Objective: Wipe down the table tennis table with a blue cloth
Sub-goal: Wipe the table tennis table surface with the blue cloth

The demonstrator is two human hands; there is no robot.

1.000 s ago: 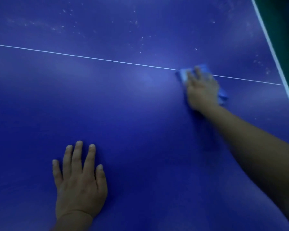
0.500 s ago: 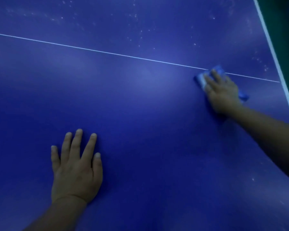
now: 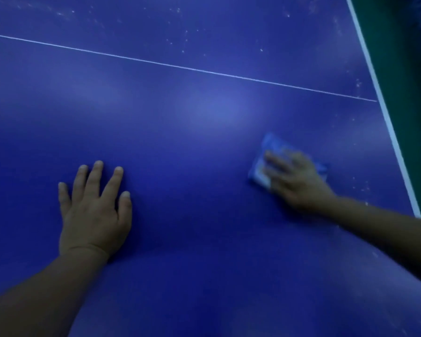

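The dark blue table tennis table [image 3: 204, 142] fills the view, with a thin white centre line [image 3: 180, 66] crossing it. A folded blue cloth [image 3: 265, 161] lies flat on the table at the right, well below that line. My right hand [image 3: 297, 181] presses on the cloth with flat fingers and is blurred by motion. My left hand [image 3: 95, 210] rests palm down on the table at the lower left, fingers spread, holding nothing.
The table's white right edge line [image 3: 384, 113] runs diagonally down the right side, with green floor [image 3: 411, 93] beyond it. Pale dust specks [image 3: 185, 40] dot the surface above the centre line and near the right edge.
My right hand has slid the cloth from the centre line to the right, then down toward me. My left hand has stayed planted on the table.
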